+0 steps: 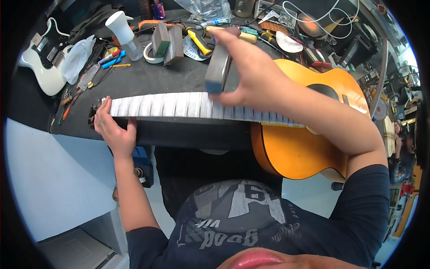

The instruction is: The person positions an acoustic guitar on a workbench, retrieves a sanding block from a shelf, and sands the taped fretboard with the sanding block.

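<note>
An acoustic guitar with an orange-yellow body lies face up along the bench edge, its neck pointing left. Whitish strips, probably masking tape, cover the fretboard between the metal frets. Around the neck at the headstock end, my left hand is closed, thumb on the near side. My right hand grips a grey rectangular block with a blue lower end, fingers over its top and thumb at its near end. The block is over the middle of the fretboard; whether it touches the frets cannot be told. My right forearm hides part of the soundhole.
Behind the neck stand two grey blocks, a tape roll, a white spray bottle and a yellow-handled tool. A white electric guitar body is at far left. Hand tools crowd the back right; another person sits at far right.
</note>
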Available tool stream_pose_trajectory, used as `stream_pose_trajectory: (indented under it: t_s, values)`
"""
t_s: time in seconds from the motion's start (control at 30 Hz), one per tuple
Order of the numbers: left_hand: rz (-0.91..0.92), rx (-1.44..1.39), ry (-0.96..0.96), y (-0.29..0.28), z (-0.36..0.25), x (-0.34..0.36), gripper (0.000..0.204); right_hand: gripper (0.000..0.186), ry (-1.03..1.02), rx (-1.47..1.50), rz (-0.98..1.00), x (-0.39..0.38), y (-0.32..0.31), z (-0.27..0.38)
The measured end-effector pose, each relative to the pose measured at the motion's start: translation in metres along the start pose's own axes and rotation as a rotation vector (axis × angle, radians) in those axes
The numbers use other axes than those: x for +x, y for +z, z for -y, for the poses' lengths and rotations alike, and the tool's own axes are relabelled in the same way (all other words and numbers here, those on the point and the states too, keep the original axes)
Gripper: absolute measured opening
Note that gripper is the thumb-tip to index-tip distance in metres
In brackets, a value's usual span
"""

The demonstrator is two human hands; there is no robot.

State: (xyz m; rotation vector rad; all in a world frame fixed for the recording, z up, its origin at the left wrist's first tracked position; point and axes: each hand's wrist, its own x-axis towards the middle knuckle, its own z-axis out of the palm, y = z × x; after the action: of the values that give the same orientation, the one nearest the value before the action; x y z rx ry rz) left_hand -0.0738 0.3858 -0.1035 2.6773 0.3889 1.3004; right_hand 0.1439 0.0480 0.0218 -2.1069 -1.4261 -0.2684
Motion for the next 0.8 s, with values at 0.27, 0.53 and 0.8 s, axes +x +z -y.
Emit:
stream_pose_trajectory:
  t_s: [0.27,0.53,0.8]
  values:
    - [0.009,0.015,0.011,-0.003,0.003,-0.002,0.081,0.132,0.075,0.034,0.065,-0.014,-0.011,0.020]
    - [-0.010,0.000,0.006,0.005,0.004,0.000,0.080,0.129,-0.017,0.018,0.076,-0.034,-0.015,0.031]
    - [0.053,0.108,-0.028,-0.004,-0.004,-0.007,0.088,0.126,-0.120,0.050,0.176,-0.046,-0.019,0.050]
